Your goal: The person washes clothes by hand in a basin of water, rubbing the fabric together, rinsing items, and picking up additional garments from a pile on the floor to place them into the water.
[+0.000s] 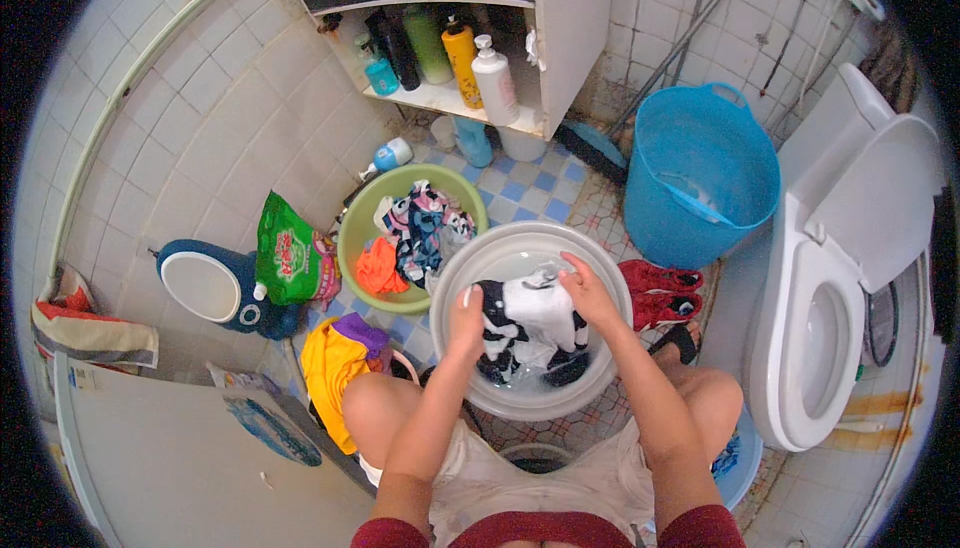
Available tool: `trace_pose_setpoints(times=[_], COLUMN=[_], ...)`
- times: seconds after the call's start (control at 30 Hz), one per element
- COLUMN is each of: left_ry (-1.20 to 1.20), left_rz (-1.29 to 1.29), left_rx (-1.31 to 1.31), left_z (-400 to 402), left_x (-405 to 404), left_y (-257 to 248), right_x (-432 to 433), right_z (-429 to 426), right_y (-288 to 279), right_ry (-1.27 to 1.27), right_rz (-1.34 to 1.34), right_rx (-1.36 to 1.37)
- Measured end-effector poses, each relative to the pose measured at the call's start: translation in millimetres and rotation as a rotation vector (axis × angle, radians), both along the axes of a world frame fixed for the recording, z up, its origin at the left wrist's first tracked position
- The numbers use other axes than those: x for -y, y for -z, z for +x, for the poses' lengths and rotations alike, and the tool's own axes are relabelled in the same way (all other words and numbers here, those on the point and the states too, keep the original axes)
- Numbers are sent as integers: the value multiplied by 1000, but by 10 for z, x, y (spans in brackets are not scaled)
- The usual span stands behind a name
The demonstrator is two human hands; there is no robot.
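Observation:
A wet black-and-white garment point(529, 308) is spread between my two hands over a pale plastic basin point(609, 368) holding water. My left hand point(468, 317) grips the cloth's left edge, thumb uppermost. At its upper right edge, my right hand point(591, 294) pinches the fabric, with one finger pointing outward. The lower part of the garment hangs into the water. Just behind, to the left, stands a green basin point(360, 207) with a bright orange cloth point(381, 267) and patterned clothes point(421, 237) in it.
Left are a green detergent bag point(289, 252), a yellow garment point(330, 368) and a blue potty-like seat point(274, 300). Right are red shoes point(664, 297), a blue tub point(694, 180) and a toilet point(806, 338). A cabinet point(574, 38) with several bottles stands ahead. A light-blue basin point(746, 473) sits near my right leg.

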State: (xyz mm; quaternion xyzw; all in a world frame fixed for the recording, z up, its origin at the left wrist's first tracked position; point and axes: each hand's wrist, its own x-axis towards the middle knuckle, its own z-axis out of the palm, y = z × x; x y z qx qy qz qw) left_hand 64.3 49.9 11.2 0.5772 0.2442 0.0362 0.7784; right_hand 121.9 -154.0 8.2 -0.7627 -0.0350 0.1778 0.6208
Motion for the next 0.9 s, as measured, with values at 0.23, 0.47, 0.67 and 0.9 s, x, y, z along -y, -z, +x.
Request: trace_pose_setpoints(times=[0.23,0.47,0.67,0.9], left_ry=[-60,-131,147,633], left_rz=[225,326,429,792], left_rx=[43,92,147,-52], left_z=[-56,-50,-164,-214], left_x=[-149,-497,-469,-371], left_y=[-190,-242,-530,-723], right_x=[-105,123,83,175], right_z=[-416,-210,-297,-260], right_y=[131,40,-913,-790], right_ry=[-483,-218,-155,-166], right_rz=[-790,-221,-37,-10], right_rx=[179,92,309,179])
